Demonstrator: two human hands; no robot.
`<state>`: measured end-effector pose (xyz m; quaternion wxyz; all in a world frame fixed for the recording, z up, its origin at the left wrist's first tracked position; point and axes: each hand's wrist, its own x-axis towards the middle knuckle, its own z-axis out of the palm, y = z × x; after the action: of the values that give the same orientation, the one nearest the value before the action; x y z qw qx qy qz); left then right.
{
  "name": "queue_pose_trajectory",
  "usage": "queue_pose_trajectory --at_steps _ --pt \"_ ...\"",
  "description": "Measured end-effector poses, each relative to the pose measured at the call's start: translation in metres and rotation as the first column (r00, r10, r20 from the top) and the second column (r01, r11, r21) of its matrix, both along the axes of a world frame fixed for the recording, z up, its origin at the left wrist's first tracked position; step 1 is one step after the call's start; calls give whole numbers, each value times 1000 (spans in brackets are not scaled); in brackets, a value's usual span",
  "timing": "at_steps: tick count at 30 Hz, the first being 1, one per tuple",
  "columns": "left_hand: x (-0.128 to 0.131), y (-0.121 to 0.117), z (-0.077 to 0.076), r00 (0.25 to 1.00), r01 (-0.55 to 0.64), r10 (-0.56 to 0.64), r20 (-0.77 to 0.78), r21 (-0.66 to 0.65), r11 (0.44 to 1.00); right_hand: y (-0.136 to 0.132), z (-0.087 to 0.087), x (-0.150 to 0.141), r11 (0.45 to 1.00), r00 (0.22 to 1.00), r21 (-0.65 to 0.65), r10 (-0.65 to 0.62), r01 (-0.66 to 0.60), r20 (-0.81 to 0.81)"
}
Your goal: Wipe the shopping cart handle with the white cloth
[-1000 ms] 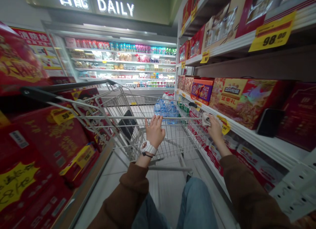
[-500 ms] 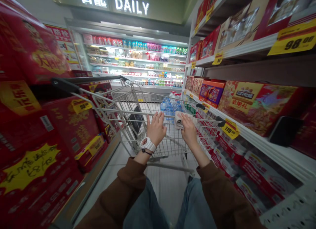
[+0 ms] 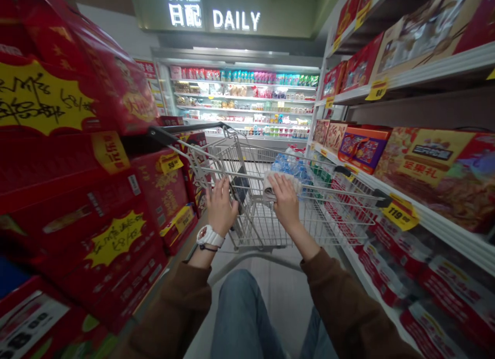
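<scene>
The right hand (image 3: pixel 286 204) presses a cloth (image 3: pixel 276 186) onto the cart rim (image 3: pixel 328 186), fingers together over it — wiping, it seems. The left hand (image 3: pixel 220 207) rests nearby, fingers spread — the next stroke calls for sliding the cloth along.

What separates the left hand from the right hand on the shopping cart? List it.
The left hand wears a white wristwatch and a dark cord bracelet, while the right hand has a bare wrist. The right hand presses a pale folded cloth onto the rail of the shopping cart, while the left hand shows nothing held. The left hand sits toward the cart's left side, the right nearer the middle. Both come from brown sleeves.
</scene>
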<state>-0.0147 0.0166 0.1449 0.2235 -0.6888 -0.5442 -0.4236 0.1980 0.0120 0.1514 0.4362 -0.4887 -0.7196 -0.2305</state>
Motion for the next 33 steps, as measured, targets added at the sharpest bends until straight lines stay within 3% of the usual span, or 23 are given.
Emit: queue_pose_trajectory --at_steps 6,15,22,29,33 --pt "-19 5 -15 1000 -24 23 -10 -86 996 -2 7 -40 998 994 -50 54 -50 94" --pt "-18 17 -4 999 1 4 40 -117 993 17 1 -95 990 969 11 138 -144 204" --pt "-22 17 -6 1000 5 -4 19 -94 996 12 -25 -86 994 983 15 101 -105 156" --pt "-13 5 -10 1000 11 -10 15 -108 994 4 -16 -76 991 980 62 110 -122 167" --pt "-13 0 -15 1000 13 -12 7 -82 997 7 -21 -74 991 978 43 115 -124 173"
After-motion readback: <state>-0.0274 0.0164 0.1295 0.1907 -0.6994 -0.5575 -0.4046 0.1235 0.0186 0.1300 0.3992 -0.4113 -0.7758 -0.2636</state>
